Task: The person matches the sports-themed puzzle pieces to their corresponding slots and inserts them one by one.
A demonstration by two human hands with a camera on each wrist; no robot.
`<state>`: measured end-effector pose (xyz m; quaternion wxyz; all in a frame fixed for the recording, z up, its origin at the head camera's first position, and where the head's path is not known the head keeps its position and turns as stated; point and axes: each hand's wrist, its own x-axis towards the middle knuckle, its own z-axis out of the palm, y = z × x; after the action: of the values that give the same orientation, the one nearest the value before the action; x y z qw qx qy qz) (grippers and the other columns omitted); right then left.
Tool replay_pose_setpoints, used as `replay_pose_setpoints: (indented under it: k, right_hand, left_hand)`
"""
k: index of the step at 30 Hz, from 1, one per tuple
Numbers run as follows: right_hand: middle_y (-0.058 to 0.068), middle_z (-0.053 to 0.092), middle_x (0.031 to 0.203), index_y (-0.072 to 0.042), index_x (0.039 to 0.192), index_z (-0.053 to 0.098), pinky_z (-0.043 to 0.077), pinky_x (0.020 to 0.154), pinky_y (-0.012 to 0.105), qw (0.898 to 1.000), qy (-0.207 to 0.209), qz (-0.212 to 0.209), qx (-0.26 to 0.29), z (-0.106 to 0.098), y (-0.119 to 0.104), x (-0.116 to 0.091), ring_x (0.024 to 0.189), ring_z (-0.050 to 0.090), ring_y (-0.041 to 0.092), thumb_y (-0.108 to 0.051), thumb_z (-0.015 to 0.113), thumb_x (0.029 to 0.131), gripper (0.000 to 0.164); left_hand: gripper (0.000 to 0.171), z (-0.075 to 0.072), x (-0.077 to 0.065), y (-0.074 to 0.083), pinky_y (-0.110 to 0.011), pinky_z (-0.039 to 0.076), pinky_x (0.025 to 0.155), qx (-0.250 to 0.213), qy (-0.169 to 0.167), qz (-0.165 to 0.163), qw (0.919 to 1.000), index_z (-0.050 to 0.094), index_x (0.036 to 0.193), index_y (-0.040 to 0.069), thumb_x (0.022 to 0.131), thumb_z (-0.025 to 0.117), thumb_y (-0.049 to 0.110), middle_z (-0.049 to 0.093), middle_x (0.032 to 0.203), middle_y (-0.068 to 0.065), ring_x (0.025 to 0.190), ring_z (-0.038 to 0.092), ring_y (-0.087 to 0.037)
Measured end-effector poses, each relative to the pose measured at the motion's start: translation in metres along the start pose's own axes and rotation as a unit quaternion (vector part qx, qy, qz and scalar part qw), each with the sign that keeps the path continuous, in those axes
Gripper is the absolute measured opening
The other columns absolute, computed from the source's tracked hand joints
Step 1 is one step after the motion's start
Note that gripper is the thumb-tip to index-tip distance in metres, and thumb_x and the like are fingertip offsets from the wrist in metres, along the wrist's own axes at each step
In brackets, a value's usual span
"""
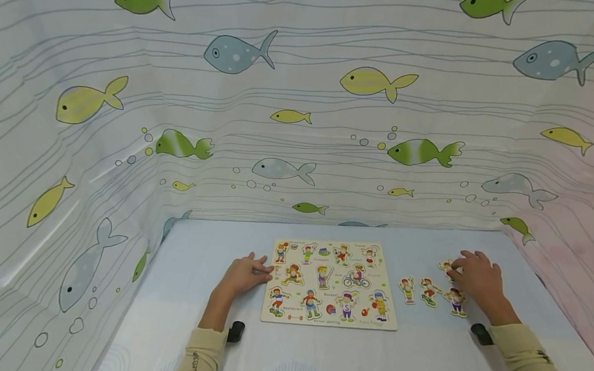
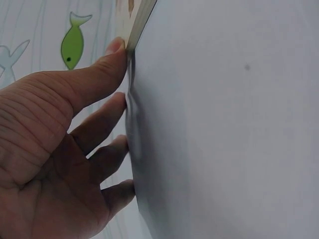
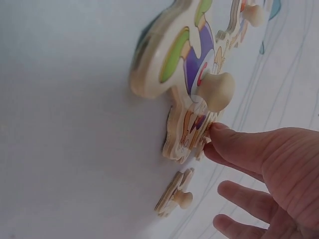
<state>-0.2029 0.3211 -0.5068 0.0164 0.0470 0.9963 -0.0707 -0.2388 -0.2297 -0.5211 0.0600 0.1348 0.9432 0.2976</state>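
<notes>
A wooden picture puzzle board (image 1: pixel 296 294) with sports figures lies on the table in the head view. My left hand (image 1: pixel 243 274) touches its left edge. In the left wrist view, the left thumb (image 2: pixel 112 62) meets the board's edge while the other fingers reach down to the table, fairly straight. To the right of the board lie loose knobbed figure pieces: one (image 1: pixel 407 291) nearest the board, another (image 1: pixel 429 292) beside it, and a purple-shirted one (image 1: pixel 456 303). My right hand (image 1: pixel 479 278) pinches a further puzzle piece (image 1: pixel 444 265) with thumb and forefinger; its knob is hidden.
The table (image 1: pixel 317 360) has a pale blue and white cover. Walls of fish-printed cloth (image 1: pixel 329 188) close it in at the back and both sides. A black wrist device (image 1: pixel 236 332) sits by the left sleeve, and a second device (image 1: pixel 481 334) by the right.
</notes>
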Motion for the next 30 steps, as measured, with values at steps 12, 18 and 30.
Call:
replay_pose_setpoints:
  k: [12,18,30]
  right_hand:
    - [0.033,0.043,0.139,0.001,0.105,0.071,0.024,0.101,0.077,1.000,0.001,0.005,0.006,0.000,-0.002,0.001,0.132,0.027,0.054,-0.019,0.071,0.090,0.025]
    - [0.033,0.045,0.138,0.001,0.102,0.072,0.025,0.100,0.076,1.000,0.015,-0.011,0.019,-0.004,-0.012,0.002,0.131,0.029,0.054,-0.019,0.073,0.089,0.024]
    - [0.033,0.048,0.137,-0.001,0.097,0.074,0.025,0.100,0.076,0.997,0.040,-0.055,0.023,-0.009,-0.036,0.009,0.131,0.032,0.054,-0.020,0.073,0.089,0.020]
  left_hand:
    - [0.029,-0.001,-0.001,0.001,-0.062,0.023,0.112,0.007,-0.004,0.004,1.0000,0.075,0.110,0.014,0.085,0.077,0.028,0.056,0.137,-0.012,0.138,0.033,-0.046]
    - [0.030,0.000,0.000,0.001,-0.062,0.023,0.112,0.009,0.000,0.004,1.0000,0.076,0.110,0.014,0.084,0.078,0.029,0.056,0.137,-0.012,0.138,0.034,-0.046]
    - [0.030,-0.001,-0.001,0.001,-0.062,0.023,0.112,0.003,0.003,0.004,1.0000,0.076,0.109,0.014,0.083,0.078,0.028,0.057,0.136,-0.012,0.138,0.034,-0.046]
